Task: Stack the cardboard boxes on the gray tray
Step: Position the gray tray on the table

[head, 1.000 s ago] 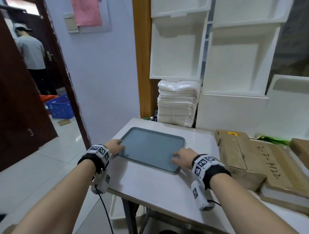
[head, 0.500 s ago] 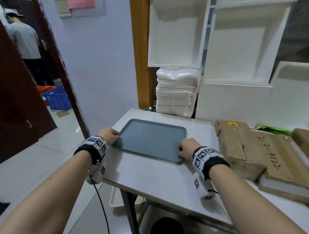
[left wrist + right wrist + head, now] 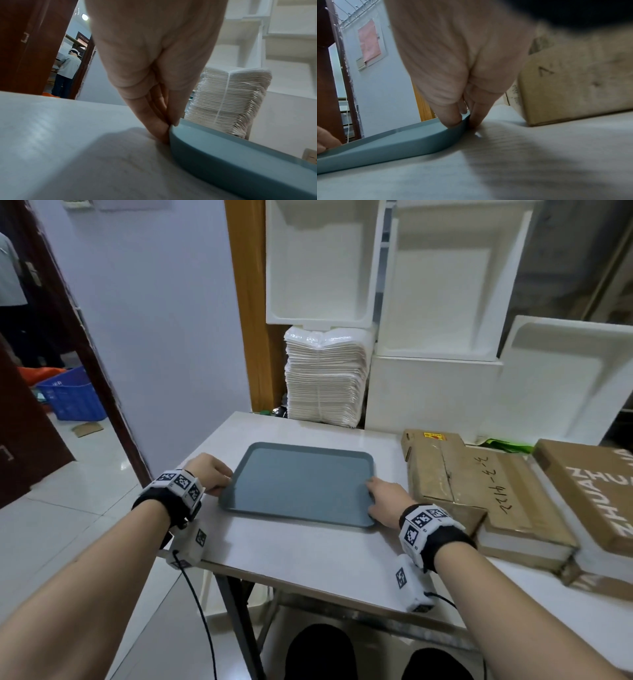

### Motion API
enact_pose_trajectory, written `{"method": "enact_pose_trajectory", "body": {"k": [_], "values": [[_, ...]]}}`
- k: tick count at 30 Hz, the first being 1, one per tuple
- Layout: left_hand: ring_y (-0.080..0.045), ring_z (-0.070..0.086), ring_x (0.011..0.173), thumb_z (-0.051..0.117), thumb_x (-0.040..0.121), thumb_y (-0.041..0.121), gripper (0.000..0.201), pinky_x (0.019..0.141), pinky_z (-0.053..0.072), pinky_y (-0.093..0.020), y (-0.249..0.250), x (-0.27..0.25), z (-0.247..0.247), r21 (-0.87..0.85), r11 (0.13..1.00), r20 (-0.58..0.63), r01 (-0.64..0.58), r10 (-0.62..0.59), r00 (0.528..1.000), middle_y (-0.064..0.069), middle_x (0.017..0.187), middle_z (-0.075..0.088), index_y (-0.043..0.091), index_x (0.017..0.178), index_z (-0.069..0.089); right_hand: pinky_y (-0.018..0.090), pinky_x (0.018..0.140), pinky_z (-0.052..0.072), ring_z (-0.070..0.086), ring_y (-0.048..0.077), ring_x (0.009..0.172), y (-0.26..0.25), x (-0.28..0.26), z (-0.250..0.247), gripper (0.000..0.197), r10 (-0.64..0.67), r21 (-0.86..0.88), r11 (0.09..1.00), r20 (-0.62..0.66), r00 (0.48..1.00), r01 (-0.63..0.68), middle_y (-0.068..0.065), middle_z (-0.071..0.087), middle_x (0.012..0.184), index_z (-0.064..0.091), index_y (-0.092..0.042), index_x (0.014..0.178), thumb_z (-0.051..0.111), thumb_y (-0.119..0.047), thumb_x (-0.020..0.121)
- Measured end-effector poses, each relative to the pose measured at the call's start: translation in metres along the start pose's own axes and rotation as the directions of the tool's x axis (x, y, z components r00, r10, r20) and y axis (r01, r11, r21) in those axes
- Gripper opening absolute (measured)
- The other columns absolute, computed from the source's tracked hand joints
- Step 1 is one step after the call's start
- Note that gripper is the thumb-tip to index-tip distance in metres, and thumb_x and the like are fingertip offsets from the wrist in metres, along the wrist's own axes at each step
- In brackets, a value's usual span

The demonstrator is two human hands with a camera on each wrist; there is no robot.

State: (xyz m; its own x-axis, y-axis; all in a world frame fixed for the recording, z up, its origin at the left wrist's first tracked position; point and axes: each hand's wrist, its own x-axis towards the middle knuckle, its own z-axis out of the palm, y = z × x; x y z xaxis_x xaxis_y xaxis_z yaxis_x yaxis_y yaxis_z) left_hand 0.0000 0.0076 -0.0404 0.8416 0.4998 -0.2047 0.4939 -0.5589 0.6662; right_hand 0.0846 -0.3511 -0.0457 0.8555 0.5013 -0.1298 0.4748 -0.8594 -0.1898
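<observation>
A flat rectangular gray plastic tray (image 3: 301, 481) is seen lying empty near the front of a white surface (image 3: 308, 546). Its left rim is pinched by the left hand (image 3: 210, 474), its right rim by the right hand (image 3: 387, 503), each grip closed on the edge. Just right, flat brown cardboard boxes (image 3: 479, 487) are overlapped on the surface. Behind, a wrapped white stack (image 3: 325, 378) is stood.

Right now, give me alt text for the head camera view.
Two hands, left hand and right hand, pinch opposite edges of an empty flat gray plastic tray on a white table. Brown cardboard boxes lie to its right.
</observation>
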Motion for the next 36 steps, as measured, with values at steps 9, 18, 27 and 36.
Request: {"method": "enact_pose_trajectory", "body": {"k": [9,18,27,36], "values": [[-0.026,0.066,0.063,0.063,0.08,-0.009,0.018,0.069,0.061,-0.035,0.027,-0.021,0.018,0.002,1.0,-0.006,-0.023,0.023,1.0,-0.019,0.079,0.071,0.005,0.084,0.074,0.033,0.091,0.046,0.058,0.036,0.115,0.016,-0.027,0.006,0.032,0.137,0.063,0.989,-0.009,0.991,-0.136,0.021,0.061,0.125,0.058,0.002,0.121,0.043,-0.006,0.094],[-0.024,0.068,0.066,0.064,0.078,-0.006,0.024,0.08,0.06,-0.041,0.04,-0.028,0.036,0.055,0.995,0.037,-0.077,0.075,0.996,-0.012,0.075,0.073,0.015,0.07,0.074,0.033,0.09,0.047,0.059,0.036,0.114,0.03,-0.046,0.001,0.033,0.25,0.132,0.959,0.015,0.968,-0.25,0.022,0.061,0.125,0.058,0.003,0.121,0.04,-0.006,0.094],[-0.03,0.067,0.097,0.066,0.088,0.016,0.022,0.092,0.052,-0.035,0.084,-0.04,0.036,0.188,0.97,-0.007,-0.155,0.159,0.987,-0.014,0.105,0.072,0.003,0.103,0.074,0.035,0.096,0.04,0.051,0.036,0.121,0.02,-0.058,-0.013,0.038,0.195,0.164,0.968,-0.008,0.981,-0.191,0.024,0.052,0.13,0.05,0.003,0.127,0.042,-0.022,0.099],[-0.023,0.054,0.121,0.046,0.099,0.04,0.048,0.107,0.039,-0.037,0.216,-0.093,0.07,-0.169,0.886,0.055,-0.431,0.445,0.894,-0.008,0.131,0.06,0.007,0.132,0.058,0.031,0.11,0.028,0.035,0.028,0.141,0.007,-0.074,-0.087,0.058,0.108,0.371,0.927,-0.142,0.984,-0.048,0.016,0.037,0.154,0.034,-0.001,0.147,0.04,-0.037,0.102]]}}
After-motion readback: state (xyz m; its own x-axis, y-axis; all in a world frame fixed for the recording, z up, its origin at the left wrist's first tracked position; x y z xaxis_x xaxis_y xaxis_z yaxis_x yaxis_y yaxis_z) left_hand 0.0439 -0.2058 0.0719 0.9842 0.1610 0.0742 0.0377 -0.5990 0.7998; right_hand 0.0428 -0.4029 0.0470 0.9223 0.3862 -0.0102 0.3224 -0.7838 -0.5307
